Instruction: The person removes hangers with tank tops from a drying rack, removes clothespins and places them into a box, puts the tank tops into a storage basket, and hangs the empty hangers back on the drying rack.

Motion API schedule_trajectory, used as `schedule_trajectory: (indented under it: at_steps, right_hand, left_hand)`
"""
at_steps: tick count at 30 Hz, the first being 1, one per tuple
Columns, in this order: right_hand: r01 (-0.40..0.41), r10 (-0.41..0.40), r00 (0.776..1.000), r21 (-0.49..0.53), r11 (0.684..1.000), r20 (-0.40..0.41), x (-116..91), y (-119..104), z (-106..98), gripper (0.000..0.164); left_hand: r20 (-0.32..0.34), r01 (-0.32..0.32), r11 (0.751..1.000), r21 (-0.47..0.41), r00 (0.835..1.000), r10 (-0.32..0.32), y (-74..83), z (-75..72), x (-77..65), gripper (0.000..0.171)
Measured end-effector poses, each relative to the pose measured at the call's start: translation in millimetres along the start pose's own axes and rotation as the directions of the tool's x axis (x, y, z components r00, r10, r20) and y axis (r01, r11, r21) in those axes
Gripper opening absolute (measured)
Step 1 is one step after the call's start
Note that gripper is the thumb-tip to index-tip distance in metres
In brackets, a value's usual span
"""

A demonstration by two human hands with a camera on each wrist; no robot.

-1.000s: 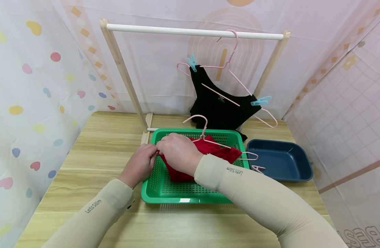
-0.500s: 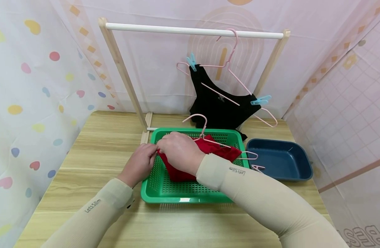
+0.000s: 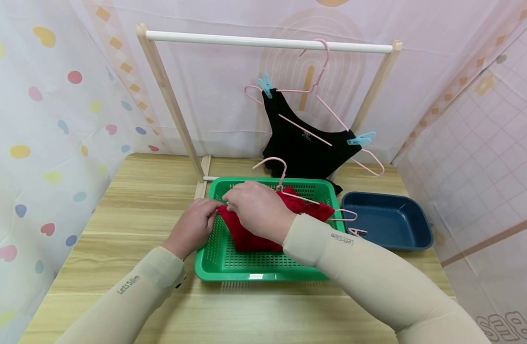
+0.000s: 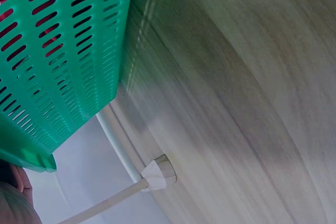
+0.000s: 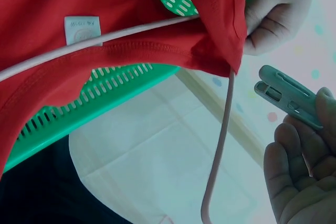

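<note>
A red tank top (image 3: pixel 241 234) lies in the green basket (image 3: pixel 267 276) with a pink hanger (image 3: pixel 282 177) through it. My left hand (image 3: pixel 193 227) pinches the garment's left strap at the hanger's end, as the right wrist view shows at top right. My right hand (image 3: pixel 261 210) is just right of it, above the cloth. In the right wrist view, its thumb and fingers hold a pale clothespin (image 5: pixel 289 95), apart from the strap. The head view hides this clothespin behind the hand. A white label (image 5: pixel 83 30) shows inside the red top.
Behind the basket, a black tank top (image 3: pixel 306 148) hangs by a pink hanger from the white rod (image 3: pixel 267 40), with blue clothespins (image 3: pixel 362 139) on its straps. A blue tray (image 3: pixel 392 224) holding a pink clothespin (image 3: pixel 357 231) stands to the right on the wooden table (image 3: pixel 151 191).
My right hand has drawn away to the right from the strap and the left fingers, opening a small gap. My left hand keeps its place on the strap.
</note>
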State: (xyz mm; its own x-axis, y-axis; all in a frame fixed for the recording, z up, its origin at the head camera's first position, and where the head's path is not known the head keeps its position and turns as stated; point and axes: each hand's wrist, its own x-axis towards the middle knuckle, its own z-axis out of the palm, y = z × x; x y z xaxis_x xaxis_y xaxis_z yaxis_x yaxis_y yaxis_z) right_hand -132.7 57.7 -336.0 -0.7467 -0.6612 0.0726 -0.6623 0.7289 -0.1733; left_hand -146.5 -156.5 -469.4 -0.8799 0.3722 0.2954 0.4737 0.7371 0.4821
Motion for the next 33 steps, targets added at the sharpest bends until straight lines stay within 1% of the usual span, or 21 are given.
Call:
schedule_trajectory:
  at_steps: [4, 8, 14, 16, 21, 26, 30, 33]
  right_hand:
    - [-0.008, 0.008, 0.999, 0.014, 1.0, -0.039, -9, 3, -5, 0.03]
    - [-0.012, 0.014, 0.997, 0.026, 1.0, -0.078, -17, 5, -9, 0.03]
    - [-0.067, 0.072, 0.994, 0.062, 0.996, -0.078, -31, 10, -14, 0.038]
    - [-0.074, 0.08, 0.993, 0.064, 0.995, -0.084, -36, 12, -15, 0.039]
    - [-0.053, 0.065, 0.986, 0.08, 0.995, -0.152, -49, 19, -17, 0.04]
    - [-0.044, 0.06, 0.978, 0.088, 0.995, -0.199, -61, 27, -17, 0.047]
    - [-0.048, 0.071, 0.972, 0.106, 0.993, -0.225, -69, 33, -17, 0.049]
    - [-0.067, 0.096, 0.967, 0.127, 0.99, -0.237, -76, 39, -17, 0.049]
  left_hand:
    - [-0.004, -0.005, 1.0, 0.004, 1.0, 0.005, 0.5, 0.2, 0.3, 0.019]
    - [-0.004, -0.01, 1.0, 0.006, 1.0, 0.01, 1.3, -0.3, 0.4, 0.019]
    - [-0.009, -0.019, 1.0, 0.018, 1.0, 0.019, 2.1, -0.7, 0.3, 0.018]
    - [-0.009, -0.018, 1.0, 0.019, 1.0, 0.018, 2.1, -0.6, 0.3, 0.018]
    - [-0.011, -0.02, 1.0, 0.019, 1.0, 0.021, 2.1, -0.5, 0.1, 0.019]
    - [-0.011, -0.019, 1.0, 0.017, 1.0, 0.019, 1.5, 0.1, 0.0, 0.019]
    - [-0.002, -0.009, 1.0, 0.018, 1.0, 0.009, 0.7, 0.7, 0.4, 0.02]
    - [0.004, -0.002, 1.0, 0.02, 1.0, 0.002, -0.4, 1.5, 0.5, 0.021]
